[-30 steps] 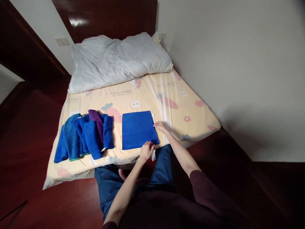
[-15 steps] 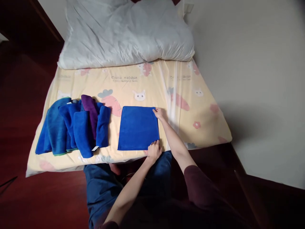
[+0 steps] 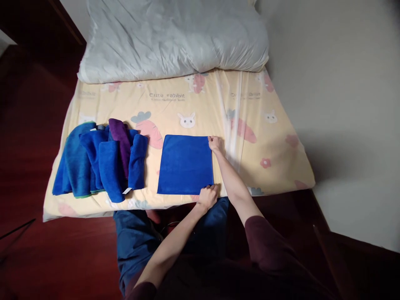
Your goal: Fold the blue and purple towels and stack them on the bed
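A blue towel [image 3: 186, 164] lies flat as a near-square on the patterned mattress. My left hand [image 3: 208, 196] is closed on its near right corner. At the far right corner, my right hand [image 3: 216, 144] pinches the edge. To the left lies a loose heap of crumpled towels: a teal-blue one with a green edge [image 3: 79, 160], a purple one [image 3: 120, 143] and several bright blue ones, such as the blue towel in front [image 3: 110, 171]. A small white label [image 3: 127, 191] sticks out at the heap's near side.
A large grey-white pillow or bundle [image 3: 175, 41] rests across the far end of the mattress [image 3: 275, 141], which has a yellow rabbit-and-carrot cover. A pale wall [image 3: 343, 104] stands on the right. Dark red floor [image 3: 25, 166] shows at left.
The view has shifted slightly, so the scene sits a little further right and higher. Both hands keep their hold on the blue towel's right corners, and the heap looks the same.
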`<state>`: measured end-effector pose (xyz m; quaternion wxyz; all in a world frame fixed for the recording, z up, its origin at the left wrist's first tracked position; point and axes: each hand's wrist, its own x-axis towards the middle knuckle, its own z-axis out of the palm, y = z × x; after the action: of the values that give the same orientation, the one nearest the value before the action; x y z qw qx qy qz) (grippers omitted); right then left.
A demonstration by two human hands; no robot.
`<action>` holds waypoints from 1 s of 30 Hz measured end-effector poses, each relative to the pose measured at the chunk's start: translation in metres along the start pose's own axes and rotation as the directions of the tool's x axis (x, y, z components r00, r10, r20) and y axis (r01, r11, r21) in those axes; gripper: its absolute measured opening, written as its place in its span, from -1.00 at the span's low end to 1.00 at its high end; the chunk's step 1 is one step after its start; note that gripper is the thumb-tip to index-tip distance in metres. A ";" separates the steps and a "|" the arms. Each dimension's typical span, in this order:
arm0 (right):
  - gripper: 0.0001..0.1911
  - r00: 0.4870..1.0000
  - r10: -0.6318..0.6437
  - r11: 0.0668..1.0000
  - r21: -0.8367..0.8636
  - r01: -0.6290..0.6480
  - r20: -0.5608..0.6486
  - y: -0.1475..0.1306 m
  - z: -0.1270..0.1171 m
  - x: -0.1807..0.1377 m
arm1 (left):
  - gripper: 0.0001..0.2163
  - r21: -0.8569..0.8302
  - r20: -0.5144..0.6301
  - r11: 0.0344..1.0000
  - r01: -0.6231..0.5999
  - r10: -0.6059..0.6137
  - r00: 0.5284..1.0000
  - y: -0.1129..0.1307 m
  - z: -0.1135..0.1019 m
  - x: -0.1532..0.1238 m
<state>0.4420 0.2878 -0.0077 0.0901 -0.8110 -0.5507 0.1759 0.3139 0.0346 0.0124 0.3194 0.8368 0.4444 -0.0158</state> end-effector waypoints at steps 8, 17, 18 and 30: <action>-0.50 0.915 -0.325 0.944 -0.019 0.331 -0.239 -0.030 -0.001 -0.065 | -0.64 -0.090 -0.410 0.996 0.022 -0.057 0.910 -0.071 -0.035 -0.016; -0.42 0.777 -0.629 0.777 0.006 0.629 0.003 -0.076 0.079 -0.200 | -0.43 0.090 -0.471 0.971 0.221 -0.154 0.868 -0.172 -0.066 -0.027; -0.41 0.783 -0.621 0.784 0.013 0.621 0.012 -0.074 0.085 -0.209 | -0.42 0.106 -0.453 0.972 0.209 -0.140 0.881 -0.173 -0.062 -0.033; -0.35 0.890 -0.438 0.899 -0.035 0.438 -0.128 0.027 0.058 -0.247 | -0.40 0.099 -0.508 0.958 0.269 -0.184 0.841 -0.191 -0.048 -0.088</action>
<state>0.3608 0.0466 -0.0246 0.1618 -0.6762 -0.7124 0.0953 0.1042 0.0730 -0.0215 0.1201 0.7779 0.6043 0.1236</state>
